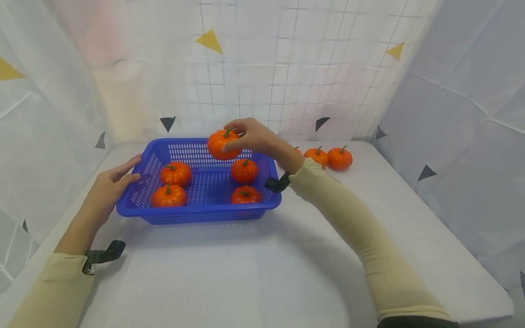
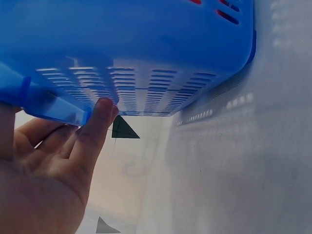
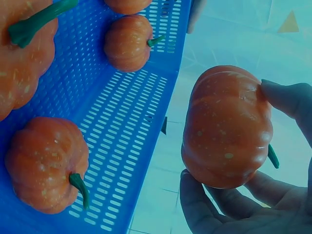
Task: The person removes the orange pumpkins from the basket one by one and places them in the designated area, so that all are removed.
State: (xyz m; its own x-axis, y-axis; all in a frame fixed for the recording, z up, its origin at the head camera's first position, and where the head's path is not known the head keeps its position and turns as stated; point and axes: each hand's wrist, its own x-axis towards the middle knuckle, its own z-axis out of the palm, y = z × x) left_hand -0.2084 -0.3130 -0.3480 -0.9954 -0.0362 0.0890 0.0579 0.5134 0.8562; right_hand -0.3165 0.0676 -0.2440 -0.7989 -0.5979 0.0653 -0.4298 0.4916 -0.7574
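My right hand (image 1: 254,134) grips a small orange pumpkin (image 1: 219,145) with a green stem, thumb on one side and fingers on the other. The pumpkin is held above the back part of a blue plastic basket (image 1: 205,209). My left hand (image 1: 108,187) holds the basket's left end at the rim; in the left wrist view, a fingertip (image 2: 103,106) lies against its slotted outer wall. Inside the basket sit two pumpkins at the left, one being the front-left pumpkin (image 1: 169,197), and two at the right, including the front-right pumpkin (image 1: 246,196).
Right of the basket, on the white table (image 1: 205,282), several more pumpkins stand in a row, among them the rightmost pumpkin (image 1: 340,159); my right forearm partly hides the row. White sheeting (image 1: 254,68) with grid lines and triangles encloses the table's back and sides.
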